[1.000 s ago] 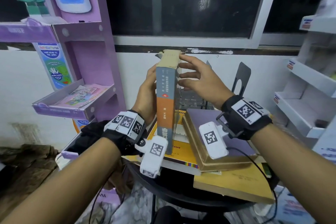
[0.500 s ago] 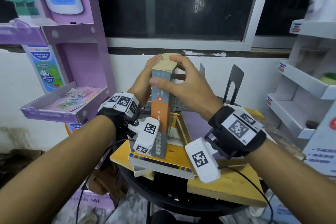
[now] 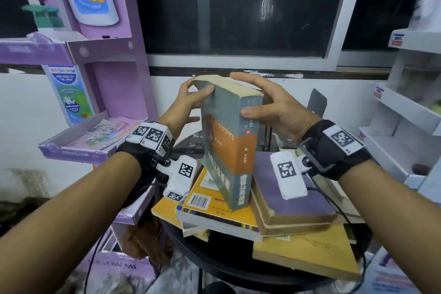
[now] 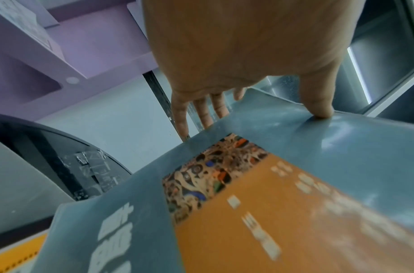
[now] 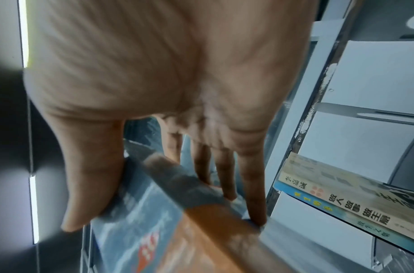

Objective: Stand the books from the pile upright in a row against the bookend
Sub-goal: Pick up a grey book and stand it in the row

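A thick grey-and-orange book (image 3: 229,145) stands tilted over the pile, top leaning left, its lower corner at the yellow book (image 3: 214,207). My left hand (image 3: 191,99) grips its top left edge, thumb (image 4: 318,109) on the grey cover (image 4: 295,184) and fingers behind. My right hand (image 3: 265,100) grips the top right, thumb (image 5: 91,194) on the spine (image 5: 154,230) and fingers over the top and far side. A purple book (image 3: 286,193) and a large yellow book (image 3: 307,253) lie flat in the pile. The black bookend (image 3: 316,102) stands behind my right hand.
The pile lies on a round black table (image 3: 214,258). A purple display stand (image 3: 114,93) with a tray (image 3: 78,150) is close on the left, white shelves (image 3: 405,126) on the right. A beige-and-blue book (image 5: 337,203) shows right of my right hand.
The book has tipped left and turned, so its front cover now shows. My right hand has shifted from the top to the spine side. My left thumb has come onto the cover.
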Tool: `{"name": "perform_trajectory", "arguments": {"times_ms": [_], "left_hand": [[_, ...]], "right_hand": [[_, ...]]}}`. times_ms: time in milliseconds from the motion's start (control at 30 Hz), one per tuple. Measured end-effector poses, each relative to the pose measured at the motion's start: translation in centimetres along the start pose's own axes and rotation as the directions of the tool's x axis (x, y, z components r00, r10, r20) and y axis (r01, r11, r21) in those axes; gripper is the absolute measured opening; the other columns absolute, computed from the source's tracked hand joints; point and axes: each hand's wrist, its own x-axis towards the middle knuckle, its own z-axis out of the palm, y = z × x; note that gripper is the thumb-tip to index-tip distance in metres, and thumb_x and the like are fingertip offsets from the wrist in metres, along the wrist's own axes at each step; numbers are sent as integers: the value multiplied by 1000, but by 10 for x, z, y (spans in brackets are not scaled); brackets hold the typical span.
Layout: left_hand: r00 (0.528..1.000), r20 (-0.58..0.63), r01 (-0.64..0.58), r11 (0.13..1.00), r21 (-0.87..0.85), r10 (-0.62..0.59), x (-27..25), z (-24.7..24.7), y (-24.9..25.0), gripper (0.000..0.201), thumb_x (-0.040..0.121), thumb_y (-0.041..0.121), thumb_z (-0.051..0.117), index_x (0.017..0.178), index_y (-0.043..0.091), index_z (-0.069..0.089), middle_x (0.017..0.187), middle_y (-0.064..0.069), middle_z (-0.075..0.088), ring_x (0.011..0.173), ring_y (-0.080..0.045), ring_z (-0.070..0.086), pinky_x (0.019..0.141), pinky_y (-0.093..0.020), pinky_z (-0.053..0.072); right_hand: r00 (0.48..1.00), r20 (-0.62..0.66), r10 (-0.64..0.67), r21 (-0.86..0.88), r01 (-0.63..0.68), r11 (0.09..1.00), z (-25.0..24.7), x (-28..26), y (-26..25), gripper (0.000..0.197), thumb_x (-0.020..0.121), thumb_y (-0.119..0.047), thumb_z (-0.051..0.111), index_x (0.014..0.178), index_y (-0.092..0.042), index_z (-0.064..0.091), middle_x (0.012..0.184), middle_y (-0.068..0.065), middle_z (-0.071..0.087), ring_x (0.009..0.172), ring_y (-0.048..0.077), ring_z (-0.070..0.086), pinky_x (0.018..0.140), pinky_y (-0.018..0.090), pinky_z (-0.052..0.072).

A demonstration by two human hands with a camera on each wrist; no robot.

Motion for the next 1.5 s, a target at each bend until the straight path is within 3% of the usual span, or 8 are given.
{"name": "perform_trajectory", "arguments": {"times_ms": [167, 300, 433, 633, 733, 933, 1167, 1500], "left_hand": [[1000, 17, -21, 1000, -6, 21, 6, -6, -1, 57, 77, 54, 61, 127, 29, 53, 118, 9, 65, 112, -12, 60, 96, -39, 49], [1000, -12, -29, 995, -98, 28, 9, -1, -7, 64, 74, 49, 64, 131, 23, 50, 118, 6, 63, 111, -13, 58, 89, -36, 46], [999, 27, -35, 981, -190, 41, 12, 4, -10, 73, 70, 47, 70, 134, 18, 47, 123, -2, 64, 112, -22, 60, 84, -37, 46], [997, 54, -49, 978, -202, 61, 12, 3, -6, 79, 67, 44, 71, 136, 15, 47, 124, -7, 63, 108, -21, 61, 77, -35, 50], [996, 34, -73, 971, -228, 83, 8, -1, -3, 68, 72, 43, 67, 133, 19, 49, 115, 2, 66, 101, -12, 64, 78, -28, 54], [994, 19, -104, 970, -220, 111, 1, -12, 2, 50, 81, 39, 64, 120, 7, 60, 109, -8, 68, 101, -23, 64, 97, -44, 48], [988, -42, -153, 951, -270, 147, 3, -22, 21, 44, 74, 23, 68, 114, 24, 50, 89, 4, 67, 76, -11, 64, 71, -29, 52], [974, -97, -228, 904, -362, 207, 18, -11, 47, 52, 79, 41, 62, 127, 20, 59, 123, -6, 63, 113, -18, 58, 97, -35, 43]], "right_hand": [[1000, -9, 28, 16, -28, 999, -6, -2, 2, 65, 70, -11, 72, 131, -20, 53, 124, 6, 61, 112, 23, 61, 87, 42, 55], [998, -60, 21, -195, -32, 980, 3, -5, -13, 58, 70, -20, 67, 127, -25, 55, 122, -5, 60, 108, 14, 61, 83, 33, 57], [992, -110, -57, -720, -40, 692, 18, -12, -35, 64, 79, -36, 70, 138, -28, 47, 125, -8, 56, 101, 9, 56, 75, 20, 53], [959, -271, -82, -792, -174, 585, 40, -10, -32, 79, 68, -55, 77, 136, -34, 43, 116, 1, 59, 98, 15, 52, 72, 25, 44], [957, -280, -80, -779, -177, 601, 42, -6, -32, 72, 73, -43, 77, 137, -32, 45, 125, 0, 58, 94, 14, 51, 70, 23, 43], [955, -273, -113, -761, -143, 633, 48, -2, -35, 70, 74, -37, 78, 137, -29, 50, 126, 0, 59, 98, 15, 54, 72, 21, 43], [959, -257, -117, -745, -119, 656, 43, 6, -50, 64, 71, -36, 81, 130, -24, 58, 123, 1, 61, 95, 10, 50, 61, 18, 42], [916, -367, -164, -692, -151, 706, 13, 12, -78, 56, 69, -33, 83, 121, -24, 65, 111, 4, 64, 99, 19, 60, 49, 16, 49]]}}
